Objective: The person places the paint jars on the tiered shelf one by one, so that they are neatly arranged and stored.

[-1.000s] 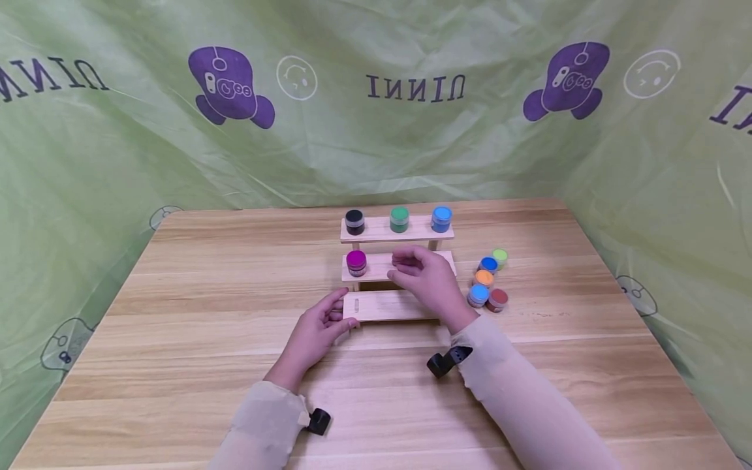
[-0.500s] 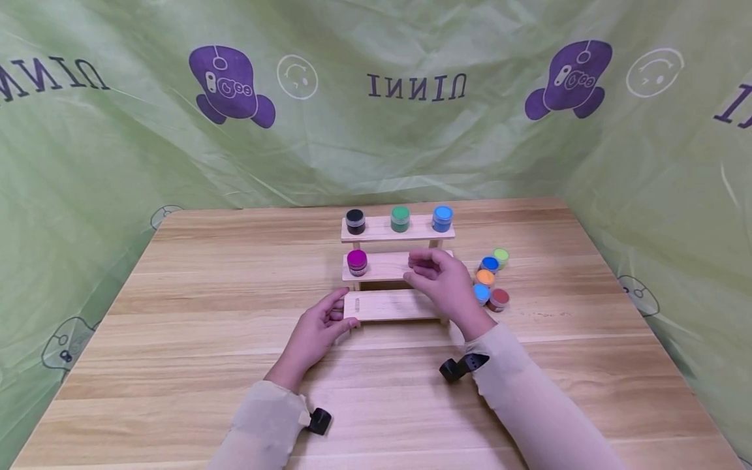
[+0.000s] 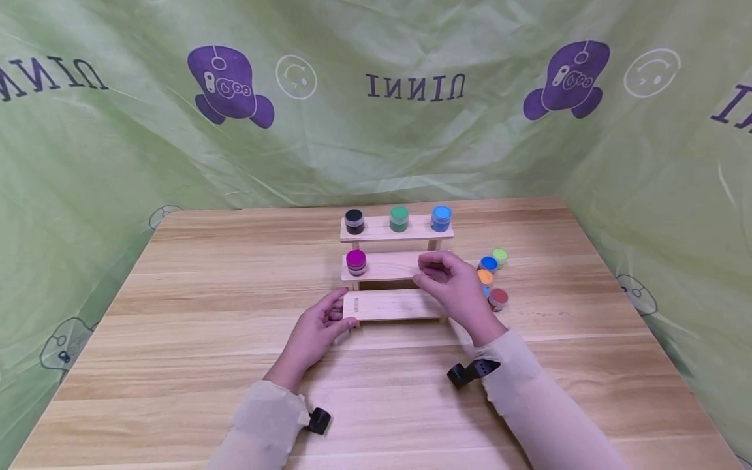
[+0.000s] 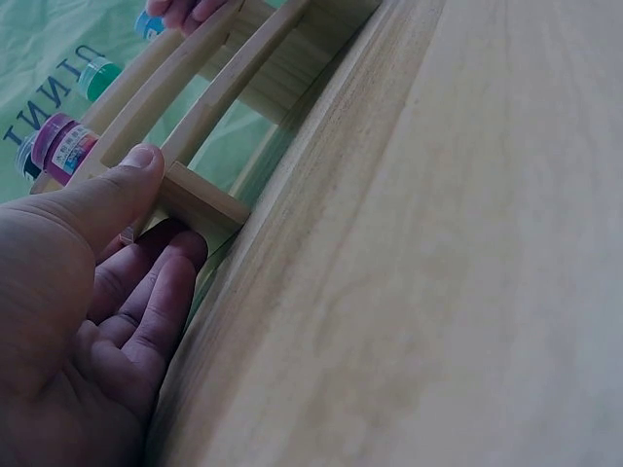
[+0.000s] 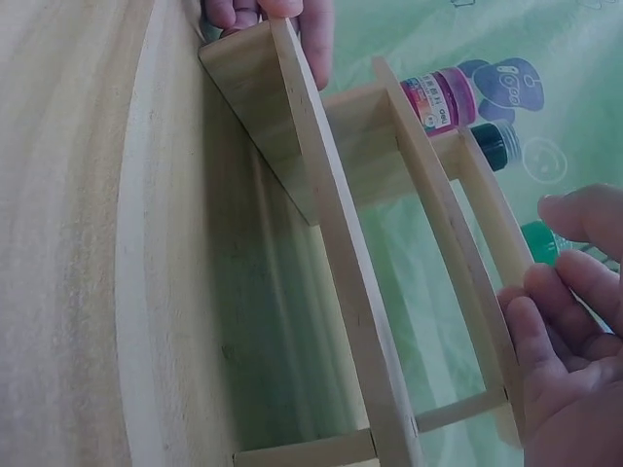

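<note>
Left hand (image 3: 314, 331): gripping wooden rack (image 3: 384, 266), lower left edge; gaps between flat boards (image 3: 399, 305). Right hand (image 3: 457, 287): loosely curled, unladen, at rack's right end.

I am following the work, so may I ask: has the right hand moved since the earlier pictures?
Yes. In the head view, the right hand has moved rightward along the middle shelf, farther from the magenta jar.

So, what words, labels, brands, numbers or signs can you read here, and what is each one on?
"UINNI", appearing flipped, repeated on the green fabric backdrop.
"deli", faintly, on the small round magenta plastic jar; its other characters are too blurred to read.
Other small round coloured jars: any lettering is too small or hidden to read.
</note>
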The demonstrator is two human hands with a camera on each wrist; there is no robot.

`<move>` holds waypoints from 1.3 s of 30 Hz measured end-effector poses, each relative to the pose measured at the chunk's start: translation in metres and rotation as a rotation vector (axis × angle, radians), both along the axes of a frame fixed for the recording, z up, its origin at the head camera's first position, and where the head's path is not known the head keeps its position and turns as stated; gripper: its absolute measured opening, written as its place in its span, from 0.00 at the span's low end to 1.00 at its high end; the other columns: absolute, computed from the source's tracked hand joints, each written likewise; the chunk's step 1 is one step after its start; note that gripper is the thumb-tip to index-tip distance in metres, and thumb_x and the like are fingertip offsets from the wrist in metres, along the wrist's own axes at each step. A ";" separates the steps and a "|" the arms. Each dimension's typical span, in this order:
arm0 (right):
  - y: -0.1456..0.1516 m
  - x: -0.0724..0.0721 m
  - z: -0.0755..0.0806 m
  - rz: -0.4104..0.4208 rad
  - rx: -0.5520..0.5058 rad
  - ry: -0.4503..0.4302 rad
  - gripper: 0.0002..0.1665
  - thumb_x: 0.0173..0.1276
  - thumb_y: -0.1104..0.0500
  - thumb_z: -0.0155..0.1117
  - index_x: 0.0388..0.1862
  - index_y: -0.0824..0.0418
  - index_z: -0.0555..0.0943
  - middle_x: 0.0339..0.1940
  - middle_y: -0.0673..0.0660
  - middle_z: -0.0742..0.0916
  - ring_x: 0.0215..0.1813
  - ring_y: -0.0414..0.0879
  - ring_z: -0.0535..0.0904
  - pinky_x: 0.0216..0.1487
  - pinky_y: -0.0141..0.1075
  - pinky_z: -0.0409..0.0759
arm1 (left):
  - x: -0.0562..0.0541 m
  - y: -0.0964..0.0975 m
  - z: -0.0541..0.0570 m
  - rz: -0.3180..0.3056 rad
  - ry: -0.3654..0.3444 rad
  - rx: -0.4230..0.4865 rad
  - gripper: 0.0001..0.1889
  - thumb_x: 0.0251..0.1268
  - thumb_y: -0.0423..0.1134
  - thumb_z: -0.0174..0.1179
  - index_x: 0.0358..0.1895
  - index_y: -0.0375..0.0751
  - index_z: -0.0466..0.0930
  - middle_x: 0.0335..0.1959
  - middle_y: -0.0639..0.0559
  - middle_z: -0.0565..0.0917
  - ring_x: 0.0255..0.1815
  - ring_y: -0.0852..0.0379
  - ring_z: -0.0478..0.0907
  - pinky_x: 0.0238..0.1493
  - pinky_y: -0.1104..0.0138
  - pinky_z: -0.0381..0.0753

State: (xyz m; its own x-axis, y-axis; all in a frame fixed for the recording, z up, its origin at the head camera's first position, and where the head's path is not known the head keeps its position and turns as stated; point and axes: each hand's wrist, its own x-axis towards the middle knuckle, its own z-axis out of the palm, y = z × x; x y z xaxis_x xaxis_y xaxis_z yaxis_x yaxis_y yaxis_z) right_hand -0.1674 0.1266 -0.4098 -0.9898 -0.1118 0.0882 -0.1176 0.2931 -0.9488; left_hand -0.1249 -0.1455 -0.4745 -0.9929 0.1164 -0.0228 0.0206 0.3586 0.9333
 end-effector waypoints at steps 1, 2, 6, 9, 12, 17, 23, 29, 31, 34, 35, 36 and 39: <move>0.001 0.001 -0.001 -0.001 -0.014 0.009 0.21 0.65 0.62 0.73 0.56 0.64 0.81 0.54 0.59 0.84 0.57 0.50 0.83 0.57 0.32 0.80 | 0.000 0.000 0.000 0.000 0.001 -0.001 0.35 0.60 0.36 0.72 0.72 0.40 0.70 0.53 0.45 0.83 0.47 0.53 0.82 0.50 0.65 0.82; 0.002 0.002 -0.001 -0.005 -0.027 0.016 0.20 0.65 0.62 0.73 0.55 0.64 0.82 0.54 0.59 0.85 0.57 0.50 0.83 0.57 0.32 0.80 | -0.001 0.000 0.000 -0.004 0.000 0.001 0.35 0.60 0.36 0.72 0.72 0.41 0.70 0.53 0.46 0.83 0.47 0.53 0.82 0.50 0.66 0.82; 0.006 0.005 -0.004 -0.030 -0.065 0.064 0.18 0.64 0.64 0.74 0.52 0.65 0.83 0.52 0.59 0.86 0.56 0.49 0.83 0.58 0.31 0.80 | -0.001 -0.001 -0.002 -0.008 0.001 -0.004 0.35 0.61 0.36 0.71 0.72 0.40 0.70 0.53 0.46 0.83 0.46 0.54 0.82 0.49 0.67 0.82; 0.010 0.008 -0.005 -0.051 -0.055 0.107 0.17 0.64 0.63 0.74 0.51 0.64 0.84 0.51 0.59 0.87 0.55 0.48 0.83 0.59 0.32 0.79 | -0.002 -0.001 -0.002 -0.006 0.003 -0.006 0.35 0.61 0.35 0.72 0.72 0.40 0.70 0.53 0.45 0.83 0.47 0.53 0.82 0.51 0.66 0.82; 0.015 0.011 -0.005 -0.059 -0.052 0.132 0.16 0.65 0.63 0.74 0.51 0.64 0.84 0.50 0.58 0.87 0.54 0.47 0.82 0.62 0.34 0.77 | -0.001 -0.001 -0.002 -0.003 0.004 -0.007 0.35 0.60 0.35 0.72 0.72 0.40 0.70 0.53 0.45 0.83 0.48 0.52 0.82 0.52 0.64 0.82; 0.023 0.014 -0.006 -0.079 -0.039 0.157 0.16 0.65 0.63 0.74 0.51 0.65 0.84 0.50 0.58 0.87 0.54 0.46 0.82 0.63 0.33 0.77 | -0.001 -0.001 -0.002 0.004 -0.001 -0.011 0.35 0.60 0.36 0.72 0.71 0.42 0.71 0.53 0.45 0.82 0.48 0.52 0.81 0.53 0.62 0.82; 0.033 0.017 -0.007 -0.110 -0.034 0.171 0.18 0.63 0.64 0.75 0.51 0.65 0.84 0.50 0.58 0.87 0.54 0.43 0.82 0.61 0.31 0.77 | -0.001 -0.001 -0.002 0.004 -0.002 -0.006 0.35 0.60 0.35 0.72 0.71 0.41 0.71 0.53 0.44 0.83 0.48 0.51 0.81 0.53 0.62 0.82; 0.040 0.020 -0.007 -0.140 -0.019 0.187 0.18 0.63 0.66 0.74 0.51 0.67 0.84 0.50 0.60 0.88 0.52 0.37 0.81 0.58 0.25 0.76 | -0.002 -0.001 -0.003 -0.004 0.005 -0.004 0.36 0.59 0.35 0.72 0.72 0.40 0.70 0.53 0.46 0.83 0.47 0.53 0.82 0.51 0.65 0.82; 0.044 0.020 -0.008 -0.147 -0.018 0.189 0.18 0.63 0.67 0.74 0.51 0.67 0.84 0.50 0.61 0.88 0.52 0.35 0.80 0.58 0.25 0.77 | -0.002 -0.001 -0.003 -0.008 0.007 0.003 0.36 0.59 0.35 0.72 0.72 0.40 0.70 0.52 0.47 0.84 0.47 0.54 0.83 0.49 0.66 0.83; 0.049 0.022 -0.009 -0.159 -0.023 0.182 0.18 0.63 0.65 0.74 0.52 0.67 0.84 0.51 0.61 0.88 0.52 0.35 0.81 0.58 0.27 0.78 | -0.002 -0.001 -0.004 -0.011 0.012 0.001 0.36 0.59 0.36 0.72 0.72 0.40 0.70 0.52 0.48 0.84 0.46 0.55 0.83 0.48 0.67 0.83; 0.050 0.022 -0.009 -0.165 -0.020 0.178 0.18 0.63 0.65 0.74 0.52 0.67 0.84 0.51 0.61 0.87 0.52 0.35 0.81 0.57 0.28 0.78 | -0.002 -0.001 -0.004 -0.010 0.012 0.000 0.36 0.59 0.36 0.72 0.72 0.40 0.70 0.52 0.49 0.84 0.46 0.55 0.83 0.48 0.67 0.83; 0.052 0.023 -0.009 -0.170 -0.017 0.171 0.18 0.63 0.65 0.74 0.52 0.67 0.84 0.51 0.62 0.87 0.52 0.35 0.81 0.56 0.28 0.79 | -0.001 -0.001 -0.003 -0.007 0.007 0.000 0.35 0.59 0.36 0.72 0.72 0.41 0.71 0.52 0.49 0.84 0.46 0.55 0.83 0.48 0.67 0.83; 0.056 0.023 -0.010 -0.177 -0.022 0.143 0.19 0.64 0.66 0.73 0.53 0.67 0.83 0.52 0.63 0.87 0.52 0.35 0.81 0.49 0.27 0.82 | -0.001 -0.002 -0.003 -0.008 0.003 -0.002 0.35 0.60 0.36 0.72 0.72 0.42 0.71 0.52 0.49 0.84 0.46 0.55 0.83 0.48 0.67 0.83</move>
